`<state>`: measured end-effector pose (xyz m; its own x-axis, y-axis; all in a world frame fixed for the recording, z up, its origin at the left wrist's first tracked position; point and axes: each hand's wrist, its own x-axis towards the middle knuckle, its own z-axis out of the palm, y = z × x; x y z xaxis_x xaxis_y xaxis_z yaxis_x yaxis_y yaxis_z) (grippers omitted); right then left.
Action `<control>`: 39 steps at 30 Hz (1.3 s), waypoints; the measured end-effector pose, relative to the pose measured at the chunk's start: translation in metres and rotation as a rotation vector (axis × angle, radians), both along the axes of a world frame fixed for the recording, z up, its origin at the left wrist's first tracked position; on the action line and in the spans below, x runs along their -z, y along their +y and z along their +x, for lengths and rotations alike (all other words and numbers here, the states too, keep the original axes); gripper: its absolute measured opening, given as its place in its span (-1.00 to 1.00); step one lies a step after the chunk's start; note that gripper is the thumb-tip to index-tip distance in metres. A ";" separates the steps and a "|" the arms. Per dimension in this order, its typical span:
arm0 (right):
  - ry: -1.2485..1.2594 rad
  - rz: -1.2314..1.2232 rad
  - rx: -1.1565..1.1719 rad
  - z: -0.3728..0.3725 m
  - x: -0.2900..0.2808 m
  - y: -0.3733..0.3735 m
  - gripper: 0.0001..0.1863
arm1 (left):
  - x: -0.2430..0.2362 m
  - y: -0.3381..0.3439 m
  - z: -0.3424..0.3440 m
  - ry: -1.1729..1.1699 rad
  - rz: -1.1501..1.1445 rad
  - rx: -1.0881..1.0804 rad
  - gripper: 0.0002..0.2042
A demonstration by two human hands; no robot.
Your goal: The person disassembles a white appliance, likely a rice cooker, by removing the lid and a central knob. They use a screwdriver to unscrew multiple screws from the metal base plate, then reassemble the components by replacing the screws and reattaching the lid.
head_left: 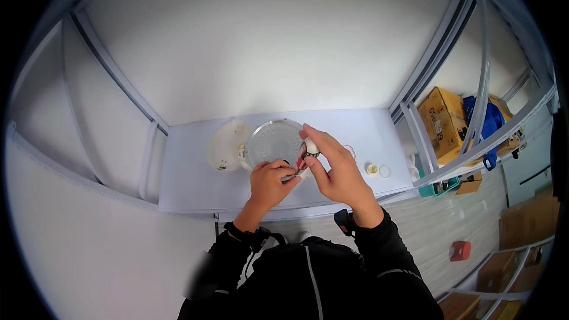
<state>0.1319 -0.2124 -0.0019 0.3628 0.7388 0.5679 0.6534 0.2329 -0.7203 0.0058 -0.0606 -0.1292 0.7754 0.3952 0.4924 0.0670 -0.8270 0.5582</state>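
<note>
Between the thumb and fingers of my right hand [341, 173] is a small part with a white rounded cap, a dark band and red below [309, 149]. My left hand [269, 185] pinches at its lower end, and what those fingertips hold is too small to make out. Both hands meet over the near right rim of a round, shiny, see-through dish [269, 144]. A thin red wire loop [349, 149] shows just past my right hand. Left of the dish lies a cream-coloured round cover [222, 147].
The pale table [192, 186] has a metal frame [412, 136] at its right. A small yellowish round piece [371, 169] and a thin white ring [384, 171] lie to the right. Beyond are a cardboard box [441, 121], a green bin [428, 189] and a red stool [460, 251].
</note>
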 end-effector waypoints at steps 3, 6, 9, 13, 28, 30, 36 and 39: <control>-0.079 0.064 0.021 0.006 0.002 0.001 -0.38 | 0.000 -0.001 -0.001 0.000 -0.015 -0.015 -0.84; -0.081 0.107 0.072 0.008 -0.001 0.002 -0.41 | -0.002 -0.002 -0.001 0.031 -0.019 -0.029 -0.81; -0.089 0.112 0.149 0.012 0.006 0.002 -0.42 | -0.002 -0.005 -0.003 0.018 -0.015 -0.035 -0.81; -0.087 0.140 0.158 0.015 0.018 0.005 -0.40 | -0.001 -0.002 -0.002 0.039 -0.018 -0.019 -0.82; -0.048 0.190 -0.043 0.007 0.010 0.011 -0.48 | -0.005 0.006 -0.004 0.103 0.002 0.075 -0.86; -0.069 0.225 0.007 0.003 0.014 0.012 -0.49 | -0.005 0.005 -0.006 0.113 0.008 0.092 -0.85; -0.078 0.206 0.171 0.000 0.015 0.015 -0.46 | -0.007 0.006 -0.007 0.076 0.011 0.113 -0.84; -0.072 0.172 0.154 0.002 0.010 0.014 -0.43 | -0.005 0.006 -0.008 0.054 0.007 0.098 -0.86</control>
<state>0.1341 -0.1987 -0.0118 0.4174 0.5679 0.7094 0.7391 0.2420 -0.6286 -0.0023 -0.0547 -0.1240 0.8355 0.3129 0.4517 0.0154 -0.8351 0.5499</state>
